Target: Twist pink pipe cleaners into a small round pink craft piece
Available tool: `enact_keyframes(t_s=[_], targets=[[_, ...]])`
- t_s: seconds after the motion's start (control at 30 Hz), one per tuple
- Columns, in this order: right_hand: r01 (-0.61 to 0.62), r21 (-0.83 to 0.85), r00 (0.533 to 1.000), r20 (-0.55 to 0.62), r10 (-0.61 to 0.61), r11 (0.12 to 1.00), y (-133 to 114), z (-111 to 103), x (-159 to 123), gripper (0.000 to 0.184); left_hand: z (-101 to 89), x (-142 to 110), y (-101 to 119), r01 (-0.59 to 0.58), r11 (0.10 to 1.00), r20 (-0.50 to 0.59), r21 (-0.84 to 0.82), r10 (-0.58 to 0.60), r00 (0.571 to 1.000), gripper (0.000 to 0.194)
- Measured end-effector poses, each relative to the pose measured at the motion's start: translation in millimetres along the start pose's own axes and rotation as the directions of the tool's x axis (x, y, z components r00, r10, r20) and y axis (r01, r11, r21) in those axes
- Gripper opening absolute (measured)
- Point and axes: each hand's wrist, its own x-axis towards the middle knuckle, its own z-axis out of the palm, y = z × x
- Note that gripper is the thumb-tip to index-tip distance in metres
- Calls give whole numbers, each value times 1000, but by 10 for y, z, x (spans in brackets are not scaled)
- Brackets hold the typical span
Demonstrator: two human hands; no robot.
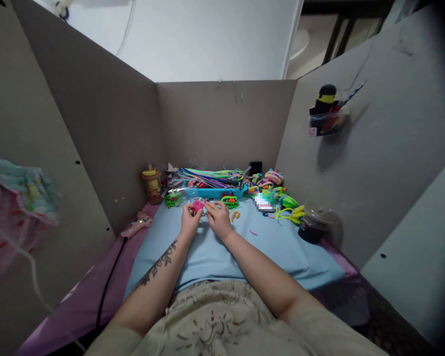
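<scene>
My left hand pinches a small bright pink fuzzy pipe-cleaner piece above the blue cloth. From the other side, the fingertips of my right hand close together at the same piece, partly hiding it. Just beyond my right fingers sits a green pipe-cleaner figure with orange and red bits. A curled orange pipe-cleaner piece lies beside my right hand, and a short pink strip is farther right. Left of my hands is a green frog-like piece.
Behind my hands stands a blue tray heaped with colourful pipe cleaners. A pink glue gun lies left, its black cord trailing forward. A lidded cup, finished pipe-cleaner pieces and a dark jar line the edges. Grey panels enclose the table.
</scene>
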Motion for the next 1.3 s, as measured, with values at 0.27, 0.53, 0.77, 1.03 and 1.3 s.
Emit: enact_keyframes(t_s=[0.27,0.53,0.77,1.03,1.3], targets=[[-12,-38,1000,-8,12,999,-17,-7,6,35,6,-9,14,-7,1000,33,-1,7,999,32],[-42,-11,998,-44,42,999,25,-3,28,30,23,-41,64,-34,999,90,-8,35,995,31],[-77,32,995,-67,79,997,89,-4,36,20,24,-54,37,-111,994,145,12,108,983,29],[-126,111,991,-32,130,986,150,-9,59,11,15,-89,56,-213,973,219,93,188,957,25],[-284,209,959,39,282,936,317,82,43,5,4,-108,62,-238,959,257,152,194,947,23]])
